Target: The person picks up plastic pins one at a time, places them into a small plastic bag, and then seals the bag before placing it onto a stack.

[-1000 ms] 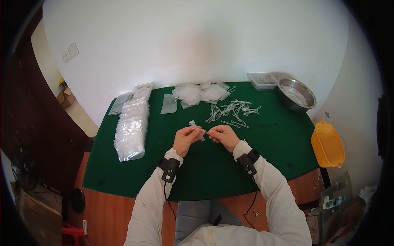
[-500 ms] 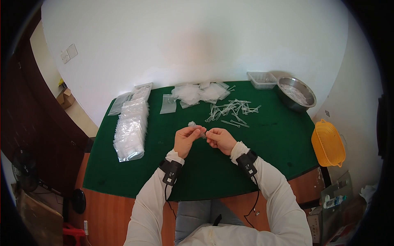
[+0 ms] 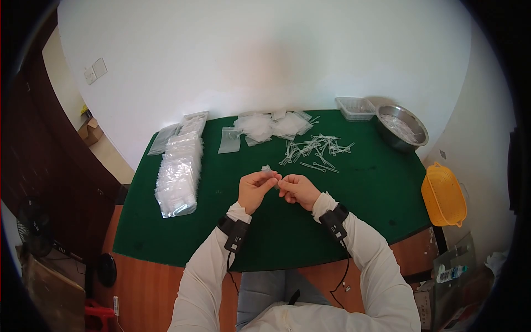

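My left hand [image 3: 255, 191] and my right hand [image 3: 300, 191] meet over the near middle of the table, fingers pinched together. Between them is a small clear plastic bag [image 3: 266, 167], its crumpled end showing above the left fingers. Most of the bag is hidden by my fingertips, and I cannot make out whether anything is inside it. Beyond my hands lies a loose heap of clear looped pins [image 3: 315, 148]. Behind it, to the left, is a pile of flat zip bags [image 3: 259, 127], with one single zip bag [image 3: 229, 140] at its left edge.
A long overlapping row of filled clear bags [image 3: 180, 171] runs along the left of the green-covered table [image 3: 221, 238]. At the back right stand a clear plastic tray [image 3: 355, 109] and a steel bowl [image 3: 402, 128] holding clear pieces. A yellow basket [image 3: 444, 195] sits beyond the right edge.
My fingers have drawn slightly closer together around the bag, and the left hand has shifted a little to the right. The things on the table have stayed in place.
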`<action>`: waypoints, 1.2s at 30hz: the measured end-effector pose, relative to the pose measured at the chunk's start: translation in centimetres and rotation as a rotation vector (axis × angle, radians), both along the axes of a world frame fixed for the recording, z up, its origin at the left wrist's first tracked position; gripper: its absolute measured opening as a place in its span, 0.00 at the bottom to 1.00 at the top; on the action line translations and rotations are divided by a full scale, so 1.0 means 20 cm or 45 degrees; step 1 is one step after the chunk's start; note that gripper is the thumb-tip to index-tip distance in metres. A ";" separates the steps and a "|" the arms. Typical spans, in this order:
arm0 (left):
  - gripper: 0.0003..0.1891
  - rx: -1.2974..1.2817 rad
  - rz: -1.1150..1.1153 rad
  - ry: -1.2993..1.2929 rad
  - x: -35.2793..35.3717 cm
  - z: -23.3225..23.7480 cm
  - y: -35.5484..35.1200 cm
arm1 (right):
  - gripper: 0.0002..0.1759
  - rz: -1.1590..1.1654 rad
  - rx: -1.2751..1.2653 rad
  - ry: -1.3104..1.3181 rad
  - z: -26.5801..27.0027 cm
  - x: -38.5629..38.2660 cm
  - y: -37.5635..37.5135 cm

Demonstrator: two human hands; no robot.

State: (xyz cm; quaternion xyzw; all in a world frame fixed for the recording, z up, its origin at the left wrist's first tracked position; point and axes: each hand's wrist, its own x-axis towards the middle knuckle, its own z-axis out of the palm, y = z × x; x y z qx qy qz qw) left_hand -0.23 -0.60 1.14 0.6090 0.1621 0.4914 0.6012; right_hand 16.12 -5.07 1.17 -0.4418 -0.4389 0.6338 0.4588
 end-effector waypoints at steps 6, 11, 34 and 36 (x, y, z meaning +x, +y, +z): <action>0.08 0.002 0.062 0.061 0.00 -0.01 0.01 | 0.11 -0.009 0.064 -0.147 0.02 0.00 0.01; 0.08 -0.028 0.082 0.106 -0.01 -0.07 0.06 | 0.11 -0.189 0.420 -0.638 -0.02 0.10 0.10; 0.09 -0.053 0.128 0.351 -0.02 -0.10 0.07 | 0.10 -0.287 1.312 -2.173 -0.03 0.31 0.83; 0.09 -0.061 0.141 0.313 -0.02 -0.10 0.08 | 0.09 -0.289 1.281 -2.085 0.01 0.33 0.81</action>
